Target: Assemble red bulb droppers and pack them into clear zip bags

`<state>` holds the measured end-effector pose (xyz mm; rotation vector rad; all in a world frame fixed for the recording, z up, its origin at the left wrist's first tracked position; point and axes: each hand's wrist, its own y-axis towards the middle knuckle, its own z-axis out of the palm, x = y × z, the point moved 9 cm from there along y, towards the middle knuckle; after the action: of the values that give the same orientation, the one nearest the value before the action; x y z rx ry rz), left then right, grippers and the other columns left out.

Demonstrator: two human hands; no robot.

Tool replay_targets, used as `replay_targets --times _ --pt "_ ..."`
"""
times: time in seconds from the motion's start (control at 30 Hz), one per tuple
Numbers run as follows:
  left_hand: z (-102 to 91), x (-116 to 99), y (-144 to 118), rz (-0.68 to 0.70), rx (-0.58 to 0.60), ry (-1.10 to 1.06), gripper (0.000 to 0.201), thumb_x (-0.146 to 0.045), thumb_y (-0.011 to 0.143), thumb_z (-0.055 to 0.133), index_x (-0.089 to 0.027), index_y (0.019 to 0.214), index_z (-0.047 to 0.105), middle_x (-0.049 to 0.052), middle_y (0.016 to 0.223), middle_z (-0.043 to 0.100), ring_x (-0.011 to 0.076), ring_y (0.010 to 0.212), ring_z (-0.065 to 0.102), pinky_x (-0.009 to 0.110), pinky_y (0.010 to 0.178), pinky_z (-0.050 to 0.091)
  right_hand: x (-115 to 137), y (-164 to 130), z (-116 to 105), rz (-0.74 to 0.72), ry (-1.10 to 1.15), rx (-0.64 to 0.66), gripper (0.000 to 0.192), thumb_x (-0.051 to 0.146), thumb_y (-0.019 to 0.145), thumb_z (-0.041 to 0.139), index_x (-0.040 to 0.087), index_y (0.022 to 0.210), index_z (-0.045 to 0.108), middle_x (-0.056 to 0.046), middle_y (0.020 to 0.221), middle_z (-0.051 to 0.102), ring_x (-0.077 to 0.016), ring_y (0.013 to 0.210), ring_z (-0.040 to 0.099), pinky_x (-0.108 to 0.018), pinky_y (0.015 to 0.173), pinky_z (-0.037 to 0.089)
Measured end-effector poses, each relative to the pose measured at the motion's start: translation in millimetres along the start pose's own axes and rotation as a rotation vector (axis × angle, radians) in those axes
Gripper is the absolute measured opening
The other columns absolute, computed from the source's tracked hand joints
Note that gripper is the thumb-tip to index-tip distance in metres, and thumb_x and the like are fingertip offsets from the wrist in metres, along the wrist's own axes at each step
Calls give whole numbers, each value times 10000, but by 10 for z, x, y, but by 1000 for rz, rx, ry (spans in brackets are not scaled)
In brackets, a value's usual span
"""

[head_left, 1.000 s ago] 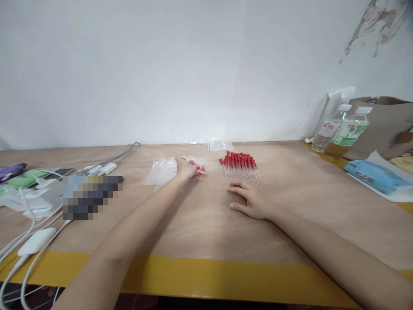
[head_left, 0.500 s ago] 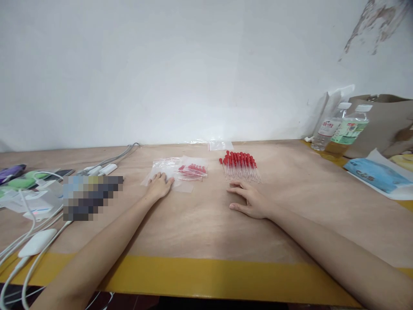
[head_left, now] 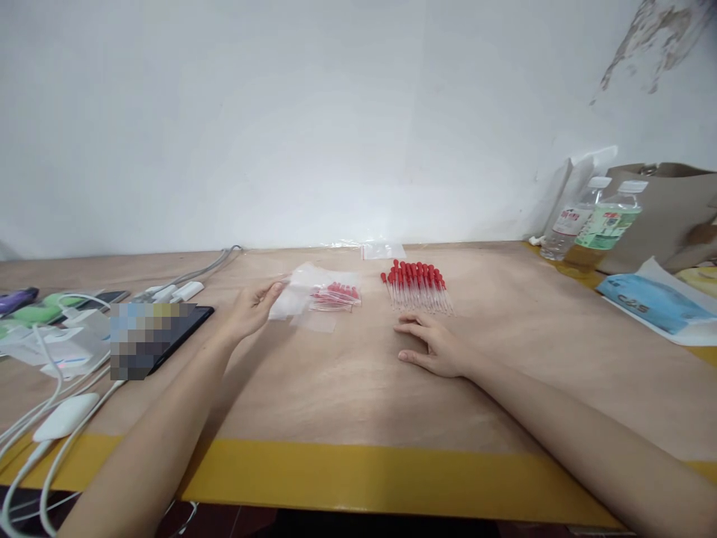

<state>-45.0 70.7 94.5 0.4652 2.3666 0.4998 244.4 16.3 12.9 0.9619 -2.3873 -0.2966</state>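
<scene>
My left hand [head_left: 255,308] is raised over the left of the table, thumb and fingers pinched on the edge of a clear plastic bag [head_left: 291,295]. Beneath and beside that bag lie more thin bags, among them a flat clear bag [head_left: 314,321]. Just right of them is a small pile of bagged droppers [head_left: 337,296] with red bulbs. My right hand [head_left: 430,345] rests on the table with its fingers apart, holding nothing. Beyond its fingertips, a cluster of droppers [head_left: 417,288] lies side by side, red bulbs toward the wall and clear stems toward me.
White cables [head_left: 50,373], chargers and a partly blurred phone [head_left: 182,340] crowd the left side. At the right stand two plastic bottles [head_left: 608,224], a paper bag [head_left: 666,213] and a blue tissue pack [head_left: 650,299]. Another clear bag [head_left: 384,252] lies against the wall.
My left hand has lifted off the bags and shifted left, from lying flat to pinching a bag's edge. My right hand has stayed in place.
</scene>
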Motion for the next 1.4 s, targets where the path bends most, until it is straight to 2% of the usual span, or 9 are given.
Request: replay_targets --times 0.07,0.2,0.3,0.43,0.67,0.83,1.0,1.17,1.4 --pt "142 -288 -35 58 65 -71 469 -485 839 364 -174 1132 556 70 1116 593 213 1034 523 320 914 389 6 4 -11 -5 3 -9 467 443 775 519 177 1159 512 -129 1219 428 -241 1122 426 -402 939 370" --pt "874 -833 -256 324 487 -102 371 -363 886 335 -222 1177 518 66 1134 565 189 1054 505 340 914 392 4 18 -40 -18 36 -49 391 358 787 523 196 1142 518 -106 1159 490 -224 1054 479 -390 889 409" --pt "1166 -989 -373 495 486 88 353 -329 852 427 -250 1187 507 80 1210 487 232 1132 425 420 960 330 -12 27 -57 -18 51 -80 313 253 799 493 198 1103 544 -97 1054 557 -207 961 526 -383 833 435" --pt "1118 -1028 -390 495 281 219 465 -327 814 488 -255 1266 404 90 1282 393 263 1195 334 456 986 286 12 34 -77 -37 63 -97 274 197 785 492 198 1045 578 -80 967 599 -190 892 548 -355 783 448" --pt "990 -788 -480 301 143 285 478 -372 798 501 -241 1248 406 98 1288 367 280 1204 325 480 969 306 69 31 -135 -57 83 -138 187 220 773 529 198 937 616 -64 894 610 -171 834 555 -321 750 446" --pt "1308 -888 -600 470 477 227 441 -385 862 387 -249 1281 381 67 1385 297 230 1276 250 416 1030 249 18 29 -146 -13 78 -159 160 267 736 591 188 876 599 -49 831 609 -166 781 555 -315 713 446" --pt "1542 -958 -695 550 776 232 480 -429 891 280 -330 1351 187 -2 1451 95 227 1323 94 483 1057 77 62 35 -131 -63 96 -127 128 286 755 577 193 838 609 -46 825 605 -158 770 556 -308 704 447" --pt "1596 -907 -702 517 789 237 492 -454 892 245 -349 1356 119 -19 1449 37 219 1326 41 480 1055 27 110 16 -152 -106 158 -143 212 293 789 537 217 975 607 -59 918 589 -165 847 556 -319 757 450" --pt "1609 -906 -712 508 800 268 499 -477 888 223 -339 1358 129 -7 1450 34 219 1327 37 469 1056 31 154 23 -126 -149 155 -169 98 239 745 581 201 819 632 -45 845 593 -151 798 559 -298 718 465"
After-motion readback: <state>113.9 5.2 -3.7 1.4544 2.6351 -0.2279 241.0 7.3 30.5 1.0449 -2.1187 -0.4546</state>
